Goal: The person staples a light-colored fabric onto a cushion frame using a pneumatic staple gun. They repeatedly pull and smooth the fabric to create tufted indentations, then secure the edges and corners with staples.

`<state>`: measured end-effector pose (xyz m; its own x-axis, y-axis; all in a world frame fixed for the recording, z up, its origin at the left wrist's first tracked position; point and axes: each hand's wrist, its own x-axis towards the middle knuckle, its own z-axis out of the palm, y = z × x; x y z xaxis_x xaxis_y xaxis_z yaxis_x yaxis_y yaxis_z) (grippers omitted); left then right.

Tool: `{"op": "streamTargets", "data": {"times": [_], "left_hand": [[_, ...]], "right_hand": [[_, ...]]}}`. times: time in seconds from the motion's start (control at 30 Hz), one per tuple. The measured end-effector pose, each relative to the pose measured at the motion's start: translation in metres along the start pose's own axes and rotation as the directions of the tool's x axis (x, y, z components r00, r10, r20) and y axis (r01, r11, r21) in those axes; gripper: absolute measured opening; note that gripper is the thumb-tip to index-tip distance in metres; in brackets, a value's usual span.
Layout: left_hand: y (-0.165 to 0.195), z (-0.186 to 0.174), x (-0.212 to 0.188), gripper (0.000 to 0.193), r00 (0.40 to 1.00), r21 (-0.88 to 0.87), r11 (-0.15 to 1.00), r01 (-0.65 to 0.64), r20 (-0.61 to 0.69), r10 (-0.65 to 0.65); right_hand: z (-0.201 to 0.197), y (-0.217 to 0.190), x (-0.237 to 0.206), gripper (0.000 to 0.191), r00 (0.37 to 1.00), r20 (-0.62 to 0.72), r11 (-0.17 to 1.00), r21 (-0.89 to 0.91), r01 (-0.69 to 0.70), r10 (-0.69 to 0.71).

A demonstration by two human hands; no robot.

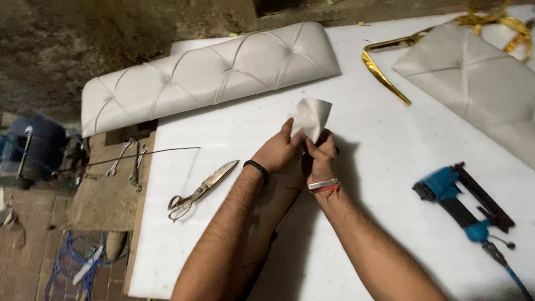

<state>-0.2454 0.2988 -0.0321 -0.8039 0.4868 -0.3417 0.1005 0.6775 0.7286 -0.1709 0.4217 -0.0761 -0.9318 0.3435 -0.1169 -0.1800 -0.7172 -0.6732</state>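
Head view shows two hands meeting over the middle of the white surface (356, 128). Left hand (278, 151) is closed, its thumb pressing on the lower edge of one small piece of pale fabric (311, 117). Right hand (321, 158) is closed too, and its fingers pinch the same piece from the other side. The fabric stands up above both hands, folded, and does not touch the surface. A black band sits on the left wrist; a silver band and a red thread sit on the right wrist.

One pair of large metal scissors (202, 189) lies shut on the surface, near the left forearm. One blue and black staple gun (465, 203) lies to the right of the right forearm, well apart from it, with a hose at its lower end.

Two pale tufted cushions are in view: a long one (206, 72) along the far left edge of the surface, and a second one (479, 83) at the far right. One curved gold metal piece (384, 72) lies between them. Two wrenches (127, 161) lie on a wooden board beside the surface, on the left.
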Motion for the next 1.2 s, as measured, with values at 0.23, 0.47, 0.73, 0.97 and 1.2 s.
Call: {"op": "streamTargets", "data": {"times": [0.23,0.47,0.73,0.97,1.2], "left_hand": [[0.002,0.015,0.005,0.076,0.994,0.108,0.992,0.068,-0.091,-0.059],[-0.007,0.011,-0.003,0.076,0.998,0.024,0.999,0.042,-0.045,-0.040],[0.004,0.017,-0.028,0.070,1.000,0.050,0.999,-0.004,0.008,0.004],[0.027,0.028,-0.047,0.061,0.998,0.120,0.992,-0.038,-0.039,0.043],[0.015,0.028,-0.039,0.062,1.000,0.035,0.999,0.014,-0.020,-0.013]], "right_hand": [[-0.004,-0.017,0.003,0.040,0.983,0.011,0.981,-0.058,-0.183,0.184],[-0.063,-0.054,-0.028,0.019,0.938,-0.203,0.960,0.049,-0.277,0.281],[-0.243,-0.223,-0.159,0.054,0.783,0.052,-0.379,-0.894,-0.240,-0.620],[-0.294,-0.240,-0.169,0.099,0.947,-0.250,-0.531,-0.785,-0.320,-0.201],[-0.238,-0.250,-0.138,0.098,0.953,-0.299,-0.242,-0.930,-0.278,0.054]]}}
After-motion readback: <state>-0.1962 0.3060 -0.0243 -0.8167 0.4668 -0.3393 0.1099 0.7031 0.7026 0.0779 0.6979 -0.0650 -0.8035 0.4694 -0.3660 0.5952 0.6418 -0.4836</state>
